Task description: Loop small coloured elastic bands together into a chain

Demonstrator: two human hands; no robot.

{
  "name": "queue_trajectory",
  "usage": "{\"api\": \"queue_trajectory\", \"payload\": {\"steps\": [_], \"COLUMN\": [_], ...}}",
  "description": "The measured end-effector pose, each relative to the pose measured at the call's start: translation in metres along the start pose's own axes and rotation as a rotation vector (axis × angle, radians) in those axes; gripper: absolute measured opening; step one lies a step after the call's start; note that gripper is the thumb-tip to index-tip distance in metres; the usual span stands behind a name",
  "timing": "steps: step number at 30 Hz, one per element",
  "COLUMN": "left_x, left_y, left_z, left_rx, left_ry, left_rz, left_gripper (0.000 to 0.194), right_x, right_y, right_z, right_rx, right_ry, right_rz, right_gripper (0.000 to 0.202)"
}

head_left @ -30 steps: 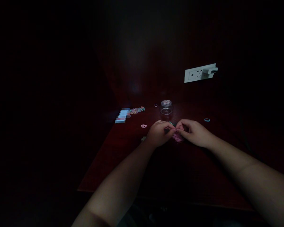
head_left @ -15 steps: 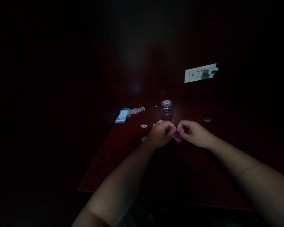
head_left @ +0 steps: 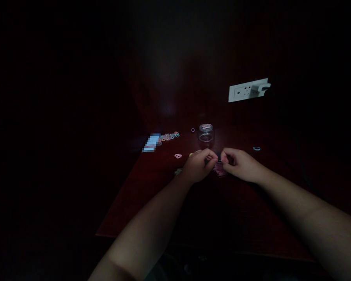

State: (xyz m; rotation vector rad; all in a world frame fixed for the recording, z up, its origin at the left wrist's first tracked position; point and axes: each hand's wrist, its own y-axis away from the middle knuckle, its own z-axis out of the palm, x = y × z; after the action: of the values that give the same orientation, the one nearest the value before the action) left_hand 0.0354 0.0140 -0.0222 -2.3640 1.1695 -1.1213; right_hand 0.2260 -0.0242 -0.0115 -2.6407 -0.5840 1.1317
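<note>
Table (head_left: 131,203) first: its left edge slants from the lower left of the frame up toward the middle. Near the top of that edge, left of centre, there's a bright patch (head_left: 152,143), pixelated, so no clue what it is, with a mixed pile (head_left: 169,136) of coloured bands right beside it. Pink bands (head_left: 178,156) lie a bit below, then a pale clump (head_left: 178,171) tucked by the left wrist, and a yellow bit (head_left: 190,155) peeks out from behind the left hand (head_left: 197,166). Purple band (head_left: 193,130) sits higher up, near the upright jar (head_left: 206,133), lid on.

Just right of centre is the key spot: the left hand and right hand (head_left: 242,165) each pinch, thumb to fingertip, with a tiny dark strand (head_left: 219,160) bridging the small gap. Looks like a band held at both ends, but it's too small to swear to. It runs crosswise, neither hand nearer, so sideways is how any pull would act. Pink pile (head_left: 220,169) is right below; can't tell if fingers touch it.

Further right, the socket (head_left: 247,90) is up on the wall, and a blue band (head_left: 256,148) lies near the right hand, apart. Clutter's tighter on the left; the front edge is well below both hands.
</note>
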Motion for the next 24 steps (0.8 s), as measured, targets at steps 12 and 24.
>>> {"api": "queue_trajectory", "payload": {"steps": [12, 24], "left_x": [-0.0025, 0.0001], "left_y": [-0.0001, -0.0011], "left_z": [-0.0040, -0.0054], "left_rx": [-0.040, 0.000], "left_ry": [-0.038, -0.072], "left_rz": [0.058, -0.024], "left_gripper": [0.011, 0.012], "right_x": [0.0033, 0.0043], "right_y": [-0.0004, -0.0010], "right_z": [-0.0012, -0.0003], "right_rx": [0.074, 0.078], "right_ry": [0.049, 0.049], "right_rz": [0.011, 0.028], "right_gripper": [0.005, 0.009]}}
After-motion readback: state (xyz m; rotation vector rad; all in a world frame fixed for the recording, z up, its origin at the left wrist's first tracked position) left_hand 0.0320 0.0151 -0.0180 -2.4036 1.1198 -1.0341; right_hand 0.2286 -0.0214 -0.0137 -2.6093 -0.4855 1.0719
